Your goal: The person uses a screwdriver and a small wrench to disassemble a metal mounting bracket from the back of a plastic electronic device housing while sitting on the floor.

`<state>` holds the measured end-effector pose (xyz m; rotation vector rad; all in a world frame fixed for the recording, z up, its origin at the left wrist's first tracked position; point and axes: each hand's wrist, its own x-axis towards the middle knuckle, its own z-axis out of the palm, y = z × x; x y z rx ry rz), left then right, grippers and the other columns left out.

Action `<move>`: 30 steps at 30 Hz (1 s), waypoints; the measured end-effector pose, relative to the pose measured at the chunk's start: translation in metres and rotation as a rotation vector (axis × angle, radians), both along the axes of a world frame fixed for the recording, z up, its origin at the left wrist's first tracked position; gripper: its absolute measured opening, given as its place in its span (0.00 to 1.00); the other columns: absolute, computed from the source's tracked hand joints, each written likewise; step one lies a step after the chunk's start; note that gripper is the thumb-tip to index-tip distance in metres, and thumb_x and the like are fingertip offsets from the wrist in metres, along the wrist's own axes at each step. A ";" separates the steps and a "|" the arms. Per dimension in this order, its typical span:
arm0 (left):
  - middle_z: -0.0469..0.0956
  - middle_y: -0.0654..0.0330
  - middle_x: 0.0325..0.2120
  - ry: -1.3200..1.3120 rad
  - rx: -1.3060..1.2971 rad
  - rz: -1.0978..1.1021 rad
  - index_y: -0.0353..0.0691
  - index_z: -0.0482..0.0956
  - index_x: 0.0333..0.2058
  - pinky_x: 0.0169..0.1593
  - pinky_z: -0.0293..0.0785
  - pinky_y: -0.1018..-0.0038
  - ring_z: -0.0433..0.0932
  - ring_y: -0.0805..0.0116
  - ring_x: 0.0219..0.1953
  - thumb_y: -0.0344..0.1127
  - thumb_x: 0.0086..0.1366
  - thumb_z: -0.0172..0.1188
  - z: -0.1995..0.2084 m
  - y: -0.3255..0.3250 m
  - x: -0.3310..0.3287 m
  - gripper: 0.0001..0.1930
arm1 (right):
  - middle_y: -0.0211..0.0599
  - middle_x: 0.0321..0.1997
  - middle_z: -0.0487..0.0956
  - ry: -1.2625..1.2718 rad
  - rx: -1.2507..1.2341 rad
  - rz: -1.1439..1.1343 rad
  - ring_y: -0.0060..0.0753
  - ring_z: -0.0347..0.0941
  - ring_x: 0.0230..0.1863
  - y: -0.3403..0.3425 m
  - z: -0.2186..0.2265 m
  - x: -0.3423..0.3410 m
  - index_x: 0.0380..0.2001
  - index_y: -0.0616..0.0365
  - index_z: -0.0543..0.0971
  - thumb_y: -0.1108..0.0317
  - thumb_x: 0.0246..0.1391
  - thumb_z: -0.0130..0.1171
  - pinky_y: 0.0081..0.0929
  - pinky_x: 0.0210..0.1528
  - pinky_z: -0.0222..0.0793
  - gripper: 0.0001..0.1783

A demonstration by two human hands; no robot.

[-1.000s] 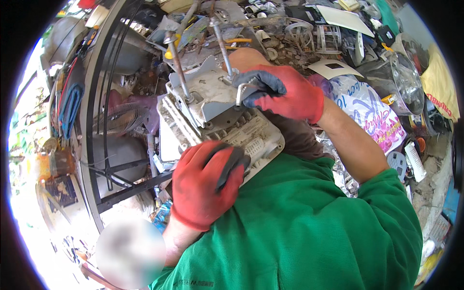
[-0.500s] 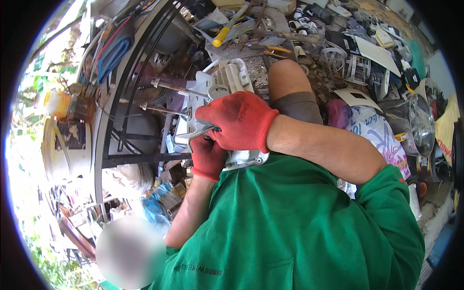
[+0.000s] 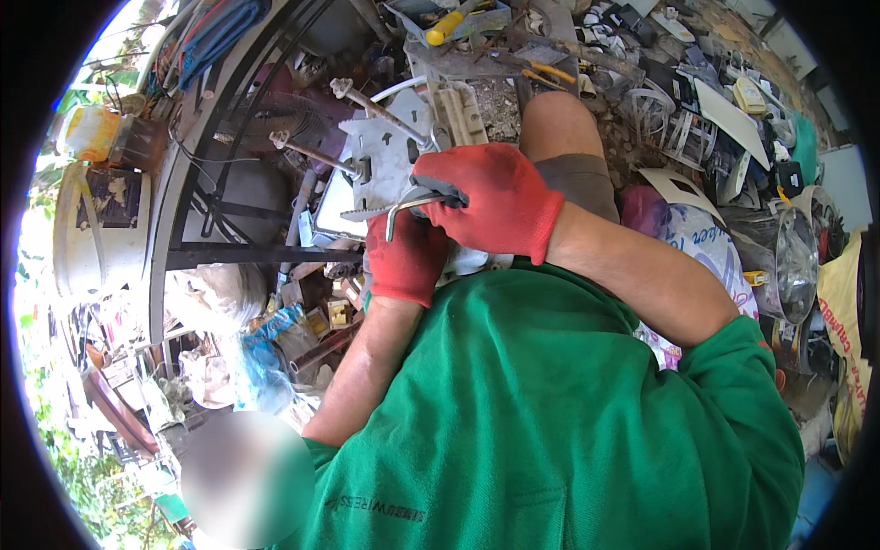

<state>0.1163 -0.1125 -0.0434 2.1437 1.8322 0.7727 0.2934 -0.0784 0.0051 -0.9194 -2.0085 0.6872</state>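
Note:
A whitish-grey metal casing (image 3: 390,137) rests against my lap, with two rusty bolts (image 3: 316,154) sticking out of its flat face toward the upper left. My right hand (image 3: 490,197), in a red glove with dark fingertips, is closed over the casing's near part. From its fingers juts a bent L-shaped hex key (image 3: 392,220). Beside the key a thin flat grey edge shows; I cannot make out what it belongs to. Just below, my left hand (image 3: 408,261), also red-gloved, is curled close against the casing. Its fingertips are hidden behind the right hand.
Left of the casing stands a black metal frame (image 3: 174,211). A yellow-handled tool (image 3: 446,26) lies in a tray at the top, near orange-handled pliers (image 3: 550,73). Scrap parts crowd the floor at the upper right, and plastic bags (image 3: 701,247) lie beyond my right arm.
The casing has tilted, so its flat face and both bolts show more. My right hand has shifted slightly right, and the hex key's bent end now points downward. The view has moved a little.

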 end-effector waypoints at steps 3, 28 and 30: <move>0.78 0.49 0.18 -0.130 0.051 -0.059 0.39 0.82 0.24 0.29 0.73 0.54 0.79 0.44 0.24 0.39 0.54 0.68 -0.013 -0.003 -0.003 0.10 | 0.45 0.31 0.83 0.026 0.054 0.014 0.52 0.81 0.33 -0.007 -0.008 0.006 0.42 0.57 0.81 0.68 0.46 0.69 0.41 0.34 0.77 0.18; 0.81 0.49 0.23 0.037 0.063 -0.034 0.40 0.83 0.27 0.34 0.75 0.54 0.81 0.43 0.29 0.36 0.55 0.65 0.006 0.008 0.000 0.06 | 0.48 0.30 0.82 0.172 -0.001 -0.030 0.46 0.82 0.30 0.000 -0.003 -0.007 0.40 0.61 0.80 0.72 0.48 0.68 0.34 0.33 0.76 0.14; 0.83 0.48 0.27 0.092 0.022 0.006 0.41 0.85 0.33 0.35 0.77 0.56 0.82 0.44 0.32 0.38 0.58 0.65 0.006 0.007 -0.002 0.08 | 0.49 0.31 0.82 0.177 0.030 -0.050 0.49 0.82 0.31 -0.001 -0.007 -0.010 0.40 0.61 0.80 0.72 0.47 0.69 0.35 0.34 0.77 0.15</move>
